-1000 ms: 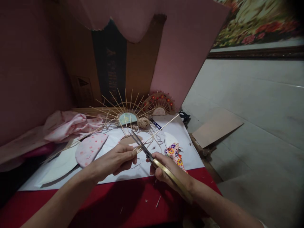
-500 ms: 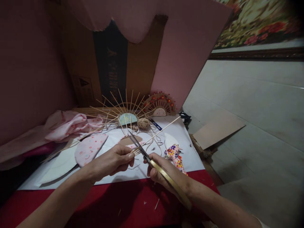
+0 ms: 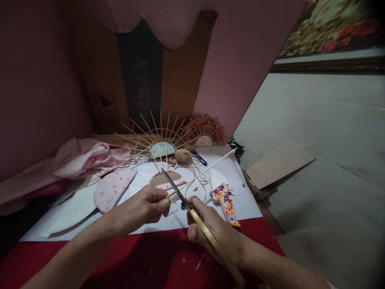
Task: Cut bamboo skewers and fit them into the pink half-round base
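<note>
My left hand [image 3: 152, 205] pinches a few thin wooden sticks [image 3: 172, 196], one of them long and pointing up to the right. In my right hand [image 3: 207, 224] is a pair of scissors [image 3: 183, 199] with gold-coloured handles. Its blades cross the sticks just beyond my left fingertips and look nearly closed. Behind the blades lies a half-round cardboard piece [image 3: 165, 179] edged with pink fabric, with several short sticks standing up from it. A pink dotted half-round piece [image 3: 112, 190] rests left of my hands. To the right lies a flower-patterned glue gun [image 3: 224, 202].
At the back stand a half-round piece with radiating sticks [image 3: 162, 149] and a finished-looking fan shape with red flowers [image 3: 204, 130]. A twine ball [image 3: 182, 156], a blue-handled cutter [image 3: 199, 157] and crumpled pink fabric [image 3: 87, 158] lie nearby. A large cardboard box [image 3: 186, 80] rises behind.
The scissor blades have come closer together on the sticks, and the handles have drawn in. My left hand keeps its pinch. The view has shifted slightly.
</note>
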A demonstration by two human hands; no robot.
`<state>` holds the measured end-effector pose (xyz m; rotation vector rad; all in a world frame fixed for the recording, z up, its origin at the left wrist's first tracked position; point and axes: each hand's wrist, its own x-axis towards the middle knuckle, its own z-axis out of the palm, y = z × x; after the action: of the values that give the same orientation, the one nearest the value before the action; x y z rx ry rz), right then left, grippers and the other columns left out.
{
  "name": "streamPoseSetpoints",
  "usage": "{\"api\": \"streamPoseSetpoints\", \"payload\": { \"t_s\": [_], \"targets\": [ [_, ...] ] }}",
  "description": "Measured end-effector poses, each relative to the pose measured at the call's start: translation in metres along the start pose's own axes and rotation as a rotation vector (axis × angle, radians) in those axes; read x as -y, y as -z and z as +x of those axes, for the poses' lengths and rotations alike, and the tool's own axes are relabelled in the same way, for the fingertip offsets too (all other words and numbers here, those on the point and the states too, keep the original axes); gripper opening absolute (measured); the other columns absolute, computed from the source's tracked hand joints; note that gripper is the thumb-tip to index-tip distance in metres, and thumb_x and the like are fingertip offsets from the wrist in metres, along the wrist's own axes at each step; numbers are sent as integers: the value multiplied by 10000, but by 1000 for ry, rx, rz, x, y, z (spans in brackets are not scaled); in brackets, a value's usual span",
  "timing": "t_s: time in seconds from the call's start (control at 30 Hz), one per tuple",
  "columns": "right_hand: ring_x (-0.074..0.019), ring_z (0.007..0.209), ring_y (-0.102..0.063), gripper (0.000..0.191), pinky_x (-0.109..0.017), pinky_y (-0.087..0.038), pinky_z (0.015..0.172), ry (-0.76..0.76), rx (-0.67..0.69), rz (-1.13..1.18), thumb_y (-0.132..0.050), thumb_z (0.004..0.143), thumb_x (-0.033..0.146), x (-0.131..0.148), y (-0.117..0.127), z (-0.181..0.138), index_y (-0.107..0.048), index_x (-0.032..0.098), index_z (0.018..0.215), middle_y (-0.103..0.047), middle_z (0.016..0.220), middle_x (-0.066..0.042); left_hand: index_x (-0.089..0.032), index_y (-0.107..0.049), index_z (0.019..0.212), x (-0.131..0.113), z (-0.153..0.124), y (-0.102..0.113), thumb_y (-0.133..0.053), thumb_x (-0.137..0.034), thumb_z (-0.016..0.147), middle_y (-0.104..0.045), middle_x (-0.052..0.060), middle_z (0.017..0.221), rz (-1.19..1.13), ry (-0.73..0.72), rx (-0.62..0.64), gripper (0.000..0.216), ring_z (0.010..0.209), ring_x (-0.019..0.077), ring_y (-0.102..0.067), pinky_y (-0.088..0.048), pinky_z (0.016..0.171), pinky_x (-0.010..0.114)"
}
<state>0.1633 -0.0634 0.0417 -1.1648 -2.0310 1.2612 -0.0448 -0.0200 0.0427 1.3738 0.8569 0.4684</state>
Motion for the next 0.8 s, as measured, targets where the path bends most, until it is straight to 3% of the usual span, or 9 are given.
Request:
{"api": "streamPoseSetpoints", "payload": {
  "t_s": [0.23,0.47,0.8],
  "targets": [
    [-82,513,-329,492,-208,-286,477,-20,-10,176,-613,733,601,-12,-10,3,-380,197,888,-405,584,79,-163,-512,629,0,-1,5,-535,-511,786,-274,-85,418,42,-5,-43,383,362,43,-176,-90,352,210],
    [-72,474,-285,406,-206,-254,454,30,-146,117,-724,691,465,-23,-16,14,-470,178,824,-340,501,105,-157,-523,625,0,1,17,-527,-497,795,-289,-78,426,43,33,-80,380,364,43,-194,-93,360,216],
    [-86,500,-310,437,-212,-264,477,67,-243,38,-731,666,481,-29,-19,10,-545,153,888,-390,513,85,-152,-541,747,-7,-4,6,-439,-523,847,-281,-72,487,164,-99,-145,397,429,63,-219,-131,383,209]
  ]
}}
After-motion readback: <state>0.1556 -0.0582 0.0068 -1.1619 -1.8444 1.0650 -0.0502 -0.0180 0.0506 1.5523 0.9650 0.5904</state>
